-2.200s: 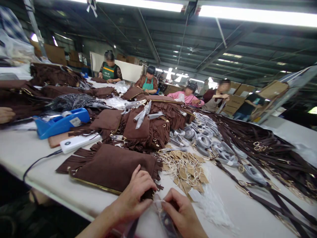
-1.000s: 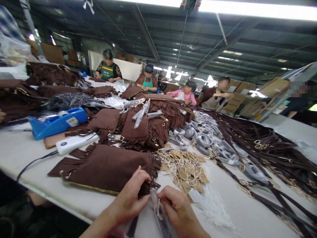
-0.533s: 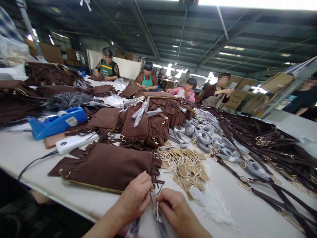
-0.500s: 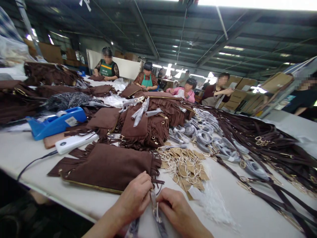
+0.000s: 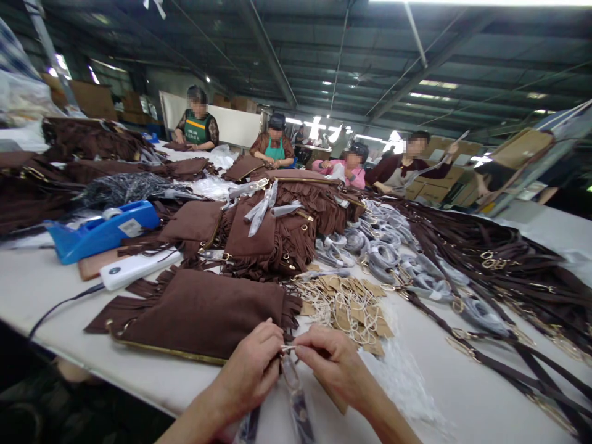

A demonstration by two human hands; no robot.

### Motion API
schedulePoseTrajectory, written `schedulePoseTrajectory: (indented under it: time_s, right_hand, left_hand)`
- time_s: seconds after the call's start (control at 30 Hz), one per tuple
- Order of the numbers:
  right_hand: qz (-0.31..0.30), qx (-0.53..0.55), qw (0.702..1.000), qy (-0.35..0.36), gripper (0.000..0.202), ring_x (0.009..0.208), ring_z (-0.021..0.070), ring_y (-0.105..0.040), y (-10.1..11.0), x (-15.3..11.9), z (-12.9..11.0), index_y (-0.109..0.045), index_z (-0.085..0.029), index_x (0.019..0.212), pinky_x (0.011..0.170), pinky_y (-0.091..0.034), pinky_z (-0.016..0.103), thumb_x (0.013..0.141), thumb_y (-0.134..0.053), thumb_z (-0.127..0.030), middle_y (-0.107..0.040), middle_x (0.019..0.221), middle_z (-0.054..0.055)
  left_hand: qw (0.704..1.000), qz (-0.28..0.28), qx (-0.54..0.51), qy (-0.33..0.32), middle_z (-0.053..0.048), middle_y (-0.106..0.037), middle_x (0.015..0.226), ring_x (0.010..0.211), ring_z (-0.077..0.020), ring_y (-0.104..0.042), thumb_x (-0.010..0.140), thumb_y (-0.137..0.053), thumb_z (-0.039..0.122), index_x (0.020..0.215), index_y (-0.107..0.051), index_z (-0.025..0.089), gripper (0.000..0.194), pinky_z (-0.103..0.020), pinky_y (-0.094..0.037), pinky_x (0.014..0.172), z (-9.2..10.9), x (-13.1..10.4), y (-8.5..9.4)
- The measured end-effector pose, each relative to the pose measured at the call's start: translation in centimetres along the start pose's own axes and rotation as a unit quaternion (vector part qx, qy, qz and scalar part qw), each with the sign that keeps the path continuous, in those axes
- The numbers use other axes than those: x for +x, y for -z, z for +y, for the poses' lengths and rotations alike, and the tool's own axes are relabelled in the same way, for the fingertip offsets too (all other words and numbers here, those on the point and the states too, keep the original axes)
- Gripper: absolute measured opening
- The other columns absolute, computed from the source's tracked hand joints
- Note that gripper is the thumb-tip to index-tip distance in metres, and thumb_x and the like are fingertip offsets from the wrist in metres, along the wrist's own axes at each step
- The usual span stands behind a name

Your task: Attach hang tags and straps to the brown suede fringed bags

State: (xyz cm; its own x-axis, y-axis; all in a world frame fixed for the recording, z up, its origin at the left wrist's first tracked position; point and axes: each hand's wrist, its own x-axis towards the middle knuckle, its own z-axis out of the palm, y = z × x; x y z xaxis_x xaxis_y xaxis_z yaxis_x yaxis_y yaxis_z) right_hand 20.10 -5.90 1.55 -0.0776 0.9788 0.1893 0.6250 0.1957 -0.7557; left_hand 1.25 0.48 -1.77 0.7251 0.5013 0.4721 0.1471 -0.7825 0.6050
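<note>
A dark brown fringed bag (image 5: pixel 198 311) with a gold zipper edge lies flat on the table in front of me. My left hand (image 5: pixel 254 364) is closed at its near right corner, on the end of a plastic-wrapped strap (image 5: pixel 301 413); its fingertips are partly hidden. The strap's metal clasp (image 5: pixel 290 373) hangs just below the fingers. Between both hands runs a short white string (image 5: pixel 288 348), pinched by my right hand (image 5: pixel 328 361). A tan hang tag (image 5: pixel 332 394) dangles from that string under the right hand.
Tan hang tags (image 5: pixel 346 302) with white strings lie beyond my right hand. Further back are fringed bags (image 5: pixel 252 231), wrapped straps (image 5: pixel 383 246) and dark straps (image 5: pixel 485 265). A blue tape dispenser (image 5: pixel 104 229) and a white device (image 5: pixel 139 268) sit left. Several people work behind.
My right hand has shifted from beside the wrapped strap up to the clasp and now pinches a white string with a tag. My left hand stays at the bag's corner.
</note>
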Motion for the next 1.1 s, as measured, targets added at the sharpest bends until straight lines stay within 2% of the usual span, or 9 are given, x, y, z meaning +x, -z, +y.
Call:
schedulePoseTrajectory:
  time_s: [0.13, 0.3, 0.43, 0.57, 0.67, 0.77, 0.93, 1.1]
  right_hand:
    - [-0.018, 0.001, 1.000, -0.017, 0.021, 0.065, 0.0158, -0.065, -0.3, 0.1, 0.1, -0.077, -0.022, 0.077, 0.061, -0.043, 0.024, 0.088, -0.060, -0.026, -0.073, 0.069, 0.000]
    - [-0.023, -0.037, 0.999, 0.007, 0.020, 0.071, 0.0165, -0.070, -0.5, 0.1, 0.5, -0.078, -0.025, 0.086, 0.066, -0.046, 0.024, 0.087, -0.059, -0.019, -0.078, 0.079, 0.000]
    - [-0.006, -0.087, 0.996, 0.024, 0.019, 0.066, 0.0158, -0.069, -0.6, 0.2, 0.3, -0.077, -0.023, 0.080, 0.061, -0.043, 0.023, 0.085, -0.061, -0.015, -0.076, 0.071, 0.000]
    - [-0.030, -0.146, 0.988, 0.032, 0.019, 0.065, 0.0156, -0.067, -0.4, 0.3, -0.1, -0.077, -0.024, 0.077, 0.059, -0.039, 0.024, 0.083, -0.062, -0.013, -0.074, 0.070, -0.001]
    - [-0.039, -0.151, 0.987, 0.042, 0.019, 0.067, 0.0159, -0.066, -0.3, 0.6, -0.1, -0.076, -0.025, 0.077, 0.061, -0.040, 0.024, 0.083, -0.062, -0.014, -0.073, 0.070, -0.001]
    - [-0.022, -0.116, 0.991, 0.057, 0.017, 0.074, 0.0162, -0.064, -0.2, 0.9, -0.1, -0.074, -0.023, 0.078, 0.067, -0.043, 0.025, 0.086, -0.060, -0.016, -0.071, 0.076, 0.001]
    - [0.003, -0.016, 1.000, -0.001, 0.020, 0.076, 0.0163, -0.065, -0.6, 0.6, 0.4, -0.074, -0.023, 0.080, 0.071, -0.046, 0.027, 0.090, -0.057, -0.021, -0.072, 0.078, 0.001]
    - [-0.004, 0.015, 0.996, -0.083, 0.015, 0.078, 0.0191, -0.067, -1.3, -0.7, 0.5, -0.077, -0.023, 0.087, 0.072, -0.047, 0.028, 0.086, -0.062, -0.024, -0.076, 0.082, 0.001]
  left_hand:
    - [1.000, 0.000, -0.007, -0.002, -0.004, -0.062, 0.095, 0.095, -0.0180, -0.059, 0.080, -0.042, 0.001, 0.088, -0.054, 0.021, 0.024, -0.045, -0.037, 0.113, 0.0, 0.0, 0.0]
    - [1.000, 0.004, -0.015, 0.003, -0.004, -0.063, 0.095, 0.097, -0.0179, -0.059, 0.078, -0.043, 0.000, 0.088, -0.054, 0.021, 0.025, -0.045, -0.037, 0.113, 0.0, -0.1, 0.0]
    - [1.000, 0.006, -0.021, -0.001, -0.004, -0.064, 0.095, 0.097, -0.0177, -0.059, 0.078, -0.043, 0.000, 0.089, -0.055, 0.020, 0.026, -0.045, -0.037, 0.113, 0.0, -0.1, 0.0]
    - [1.000, 0.011, -0.023, 0.001, -0.004, -0.064, 0.095, 0.097, -0.0176, -0.059, 0.078, -0.044, 0.000, 0.088, -0.055, 0.021, 0.025, -0.045, -0.036, 0.114, 0.0, -0.1, 0.1]
    - [1.000, 0.009, -0.028, 0.001, -0.004, -0.064, 0.095, 0.098, -0.0179, -0.059, 0.079, -0.044, 0.001, 0.088, -0.055, 0.021, 0.024, -0.045, -0.036, 0.114, 0.1, 0.0, 0.1]
    - [1.000, 0.006, -0.028, 0.002, -0.005, -0.064, 0.095, 0.097, -0.0184, -0.059, 0.078, -0.044, 0.001, 0.088, -0.055, 0.020, 0.025, -0.046, -0.036, 0.114, 0.0, -0.1, 0.1]
    - [0.999, 0.008, -0.031, 0.011, -0.005, -0.065, 0.096, 0.097, -0.0186, -0.060, 0.077, -0.044, 0.001, 0.089, -0.057, 0.021, 0.027, -0.047, -0.037, 0.113, 0.1, 0.0, 0.3]
    - [0.999, 0.007, -0.040, 0.019, -0.004, -0.065, 0.096, 0.099, -0.0185, -0.059, 0.079, -0.045, 0.001, 0.089, -0.057, 0.020, 0.025, -0.046, -0.036, 0.114, 0.3, 0.1, 0.4]
